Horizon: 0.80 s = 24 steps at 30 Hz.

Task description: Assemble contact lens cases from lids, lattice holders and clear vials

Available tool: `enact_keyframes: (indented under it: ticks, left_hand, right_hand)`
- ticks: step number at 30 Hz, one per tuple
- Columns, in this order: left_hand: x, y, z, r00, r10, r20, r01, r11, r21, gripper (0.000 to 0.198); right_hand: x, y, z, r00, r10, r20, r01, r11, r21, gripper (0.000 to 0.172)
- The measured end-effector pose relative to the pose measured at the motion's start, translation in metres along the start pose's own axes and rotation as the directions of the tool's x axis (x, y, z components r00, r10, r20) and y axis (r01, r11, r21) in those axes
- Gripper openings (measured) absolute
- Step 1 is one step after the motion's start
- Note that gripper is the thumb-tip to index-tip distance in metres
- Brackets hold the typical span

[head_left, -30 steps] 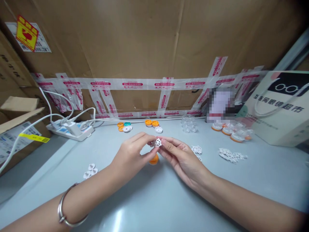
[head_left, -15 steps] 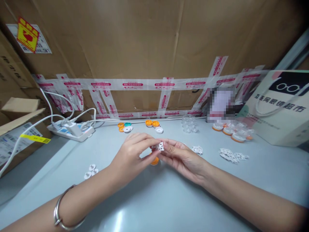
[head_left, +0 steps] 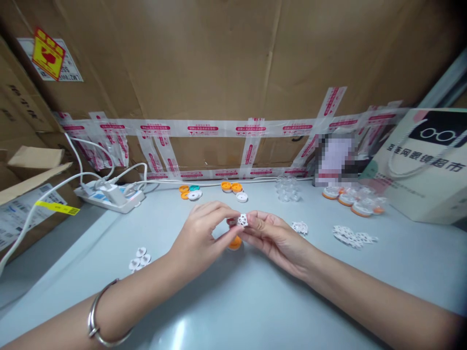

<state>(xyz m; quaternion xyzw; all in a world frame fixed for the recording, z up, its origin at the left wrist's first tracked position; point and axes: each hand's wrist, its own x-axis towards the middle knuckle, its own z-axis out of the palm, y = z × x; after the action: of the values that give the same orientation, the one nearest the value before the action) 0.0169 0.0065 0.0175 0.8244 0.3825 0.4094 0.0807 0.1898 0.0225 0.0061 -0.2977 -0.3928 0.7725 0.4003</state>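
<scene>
Between the fingertips of both hands is a small white openwork plastic piece (head_left: 242,220), held up above the table. My left hand (head_left: 206,231) pinches it from the left with thumb and fingers. From the right, my right hand (head_left: 272,236) closes on the same piece, its thumb against the edge. Just below the fingers an orange round part (head_left: 235,242) sits on the table, partly covered by the hands. Right of my right hand lie a few similar white openwork pieces (head_left: 299,227), and a larger group of white openwork pieces (head_left: 352,236) spreads farther right.
White discs with stems (head_left: 140,260) lie left. At the back are orange rings (head_left: 231,186), a white ring (head_left: 242,197), coloured rings (head_left: 189,193), clear cups (head_left: 287,188) and orange-based assemblies (head_left: 352,199). A power strip (head_left: 116,198) stands left, a paper bag (head_left: 425,170) right.
The white piece has turned slightly between my fingers and shows its openwork face more fully. Both hands stay almost in place; the whole view has shifted a little.
</scene>
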Motion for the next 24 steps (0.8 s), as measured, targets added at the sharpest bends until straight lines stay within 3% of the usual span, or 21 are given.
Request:
enact_keyframes:
  ticks: [4,8,13,16,18,21,24]
  left_hand:
    - [-0.001,0.000,0.002,0.996,0.066,-0.056,-0.061,0.994,0.095,0.013]
    - [-0.003,-0.001,0.006,0.994,0.099,-0.046,-0.095,0.992,0.082,0.013]
    - [-0.002,-0.003,0.005,1.000,0.006,-0.004,-0.006,1.000,-0.020,0.016]
    - [0.002,-0.007,-0.005,0.991,-0.073,0.115,0.084,0.992,-0.098,0.018]
    - [0.004,-0.012,-0.012,0.952,-0.154,0.264,0.183,0.979,-0.087,0.023]
    - [0.002,-0.021,-0.015,0.844,-0.265,0.466,0.293,0.956,0.013,0.034]
    - [-0.005,-0.026,-0.007,0.802,-0.284,0.525,0.299,0.952,0.060,0.039]
  right_hand:
    - [-0.005,0.002,0.009,0.993,-0.093,-0.075,0.081,0.985,-0.149,0.023]
    - [-0.007,0.003,0.012,0.984,-0.152,-0.096,0.128,0.966,-0.223,0.026]
    - [-0.002,0.001,0.005,0.986,-0.151,-0.068,0.124,0.946,-0.299,0.026]
    - [0.005,-0.001,-0.003,0.984,-0.151,-0.098,0.109,0.933,-0.344,0.028]
    - [0.009,-0.002,-0.009,0.973,-0.195,-0.126,0.132,0.912,-0.389,0.030]
    - [0.013,-0.003,-0.015,0.970,-0.217,-0.109,0.142,0.871,-0.471,0.031]
    - [0.015,-0.001,-0.019,0.975,-0.208,-0.076,0.127,0.805,-0.579,0.027]
